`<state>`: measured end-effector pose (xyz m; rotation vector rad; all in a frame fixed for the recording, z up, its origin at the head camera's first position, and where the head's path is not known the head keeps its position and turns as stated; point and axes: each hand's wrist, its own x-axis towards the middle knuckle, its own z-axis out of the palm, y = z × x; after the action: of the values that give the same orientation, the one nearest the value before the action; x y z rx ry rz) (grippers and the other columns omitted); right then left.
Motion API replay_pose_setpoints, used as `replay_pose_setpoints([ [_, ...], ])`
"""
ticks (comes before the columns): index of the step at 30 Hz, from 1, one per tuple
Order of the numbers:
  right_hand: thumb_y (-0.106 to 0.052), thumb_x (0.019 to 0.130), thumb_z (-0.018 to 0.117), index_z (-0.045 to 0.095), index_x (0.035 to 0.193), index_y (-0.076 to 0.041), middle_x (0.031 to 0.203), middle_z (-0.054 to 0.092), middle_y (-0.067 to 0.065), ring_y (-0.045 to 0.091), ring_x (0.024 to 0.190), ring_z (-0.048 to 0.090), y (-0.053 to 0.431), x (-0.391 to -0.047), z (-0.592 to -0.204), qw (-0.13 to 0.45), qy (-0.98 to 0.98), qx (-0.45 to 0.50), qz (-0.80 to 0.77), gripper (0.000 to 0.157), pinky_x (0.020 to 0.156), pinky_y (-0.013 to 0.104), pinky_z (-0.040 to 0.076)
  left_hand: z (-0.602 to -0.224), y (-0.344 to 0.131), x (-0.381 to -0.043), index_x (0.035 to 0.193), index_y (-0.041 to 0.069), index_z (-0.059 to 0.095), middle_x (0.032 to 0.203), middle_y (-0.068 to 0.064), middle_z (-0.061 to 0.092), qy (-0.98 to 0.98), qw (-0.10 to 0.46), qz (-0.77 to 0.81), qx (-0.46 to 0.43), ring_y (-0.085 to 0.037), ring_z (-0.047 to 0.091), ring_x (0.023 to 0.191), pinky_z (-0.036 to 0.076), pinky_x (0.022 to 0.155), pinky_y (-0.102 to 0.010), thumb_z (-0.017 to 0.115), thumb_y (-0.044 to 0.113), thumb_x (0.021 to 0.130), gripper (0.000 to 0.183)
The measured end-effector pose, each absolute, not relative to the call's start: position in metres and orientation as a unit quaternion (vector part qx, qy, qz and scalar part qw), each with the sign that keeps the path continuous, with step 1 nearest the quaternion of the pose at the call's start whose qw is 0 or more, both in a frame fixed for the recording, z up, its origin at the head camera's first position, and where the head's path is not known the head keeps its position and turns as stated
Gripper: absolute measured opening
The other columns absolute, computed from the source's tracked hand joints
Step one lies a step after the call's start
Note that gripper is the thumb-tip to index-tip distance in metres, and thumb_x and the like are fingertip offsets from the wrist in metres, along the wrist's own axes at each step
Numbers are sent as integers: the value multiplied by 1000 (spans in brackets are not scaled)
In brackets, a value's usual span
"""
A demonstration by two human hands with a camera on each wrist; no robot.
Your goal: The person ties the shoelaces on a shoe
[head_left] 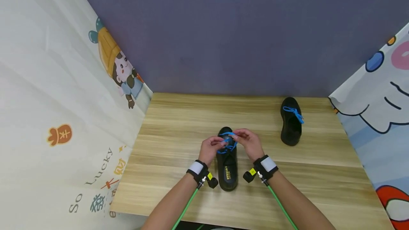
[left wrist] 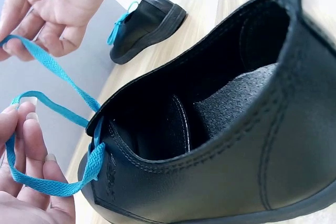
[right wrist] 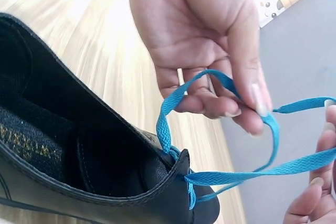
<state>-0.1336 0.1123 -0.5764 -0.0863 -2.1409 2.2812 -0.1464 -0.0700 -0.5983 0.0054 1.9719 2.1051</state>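
A black shoe (head_left: 228,173) with blue laces stands on the wooden table, toe pointing away. Over its toe end, my left hand (head_left: 210,149) pinches a blue lace (right wrist: 273,129) between thumb and forefinger; the lace curves in a loop around those fingers. Facing it, my right hand (head_left: 249,141) pinches another stretch of lace (left wrist: 52,64), drawn up from the eyelets. In the left wrist view, the right hand (left wrist: 58,3) is at the upper left and the left hand (left wrist: 34,174) below it. The shoe's opening (left wrist: 210,98) shows a dark insole.
A second black shoe (head_left: 290,130), its blue lace (head_left: 294,113) tied in a bow, stands at the back right of the wooden table (head_left: 179,116). Behind is a grey-blue wall (head_left: 223,34). Printed cloths hang on the left (head_left: 64,81) and right (head_left: 377,144).
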Motion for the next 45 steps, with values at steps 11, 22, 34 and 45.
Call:
replay_pose_setpoints([
  [11,-10,96,68,70,113,0,109,69,13,16,97,64,105,-134,-573,-14,-744,-16,667,20,84,28,51,-591,-66,-146,106,-9,67,100,-19,73,672,149,725,3,-38,70,98,56,88,-46,68,1,93,17],
  [22,-4,93,70,74,104,-3,102,71,11,18,90,62,104,-133,-583,15,-795,30,606,12,77,27,48,-589,-62,-146,108,-7,68,94,-10,73,649,156,744,-29,-21,71,88,55,82,-32,66,7,95,19],
  [34,1,92,69,69,112,2,107,60,18,24,92,62,108,-131,-591,23,-791,86,605,20,79,26,51,-594,-61,-148,99,-10,65,84,-3,72,622,129,771,-38,-13,69,77,56,78,-29,69,-1,92,12],
  [45,3,93,66,71,110,0,108,70,14,23,90,64,117,-137,-593,-33,-835,85,543,18,76,30,51,-591,-66,-149,101,-15,61,81,-2,70,625,135,768,-29,-10,67,72,58,78,-33,67,-9,89,15],
])
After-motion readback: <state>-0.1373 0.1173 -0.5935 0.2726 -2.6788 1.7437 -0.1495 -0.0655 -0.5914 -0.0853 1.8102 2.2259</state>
